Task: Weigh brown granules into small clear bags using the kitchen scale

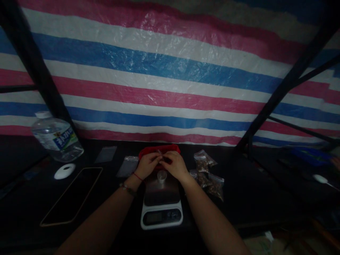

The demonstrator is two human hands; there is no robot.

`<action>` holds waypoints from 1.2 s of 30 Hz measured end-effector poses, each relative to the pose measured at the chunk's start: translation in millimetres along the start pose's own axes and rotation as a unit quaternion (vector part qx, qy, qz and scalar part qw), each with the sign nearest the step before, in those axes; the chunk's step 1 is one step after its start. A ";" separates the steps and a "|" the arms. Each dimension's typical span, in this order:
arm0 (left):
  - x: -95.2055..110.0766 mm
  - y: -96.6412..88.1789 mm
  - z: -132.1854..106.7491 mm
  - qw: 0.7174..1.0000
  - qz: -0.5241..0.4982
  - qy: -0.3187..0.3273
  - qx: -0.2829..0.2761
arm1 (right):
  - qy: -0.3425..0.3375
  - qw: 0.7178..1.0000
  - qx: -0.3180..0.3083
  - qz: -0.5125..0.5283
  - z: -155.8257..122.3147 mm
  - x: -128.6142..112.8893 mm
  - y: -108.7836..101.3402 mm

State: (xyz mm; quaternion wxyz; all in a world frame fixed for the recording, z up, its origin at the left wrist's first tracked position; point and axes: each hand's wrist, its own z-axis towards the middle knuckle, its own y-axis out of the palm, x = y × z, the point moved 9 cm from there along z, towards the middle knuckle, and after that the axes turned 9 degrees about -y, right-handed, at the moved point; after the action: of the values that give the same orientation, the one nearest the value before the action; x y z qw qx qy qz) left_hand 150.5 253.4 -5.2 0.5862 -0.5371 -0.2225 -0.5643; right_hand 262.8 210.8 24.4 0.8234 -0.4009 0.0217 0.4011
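My left hand (147,165) and my right hand (175,165) meet above a small kitchen scale (162,202), fingers pinched together on something small that I cannot make out in the dim light. A small clear cup (162,176) stands on the scale's plate just below my hands. A red container (159,150) lies right behind my hands. Filled clear bags of brown pieces (208,173) lie to the right of the scale. Empty clear bags (128,165) lie to the left.
A large water bottle (56,136) stands at the far left beside a white round lid (64,171). A dark phone (71,200) lies flat on the black table. A striped tarp (164,71) and dark metal poles close the back.
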 end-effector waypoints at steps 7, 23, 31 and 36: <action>0.5 4.7 -1.8 1.000 -0.014 -0.006 -0.025 | -0.010 1.000 -0.007 0.011 0.6 -1.0 -3.7; 15.6 -5.4 -4.9 0.982 0.161 0.023 0.097 | 0.080 0.984 0.064 -0.142 -3.5 9.1 -22.6; 20.7 -22.5 -5.2 0.979 0.117 0.071 0.153 | 0.042 0.991 0.112 0.066 -2.4 17.4 -18.7; 20.3 -24.5 -8.8 0.979 0.104 0.071 0.162 | 0.140 0.968 0.150 0.144 -12.4 55.5 -9.4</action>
State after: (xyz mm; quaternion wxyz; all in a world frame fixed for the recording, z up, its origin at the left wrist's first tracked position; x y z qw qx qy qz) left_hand 130.8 242.3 18.8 0.7353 -0.4139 -0.2110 -0.4935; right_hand 310.3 234.7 2.2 0.7962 -0.3174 0.2540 0.4480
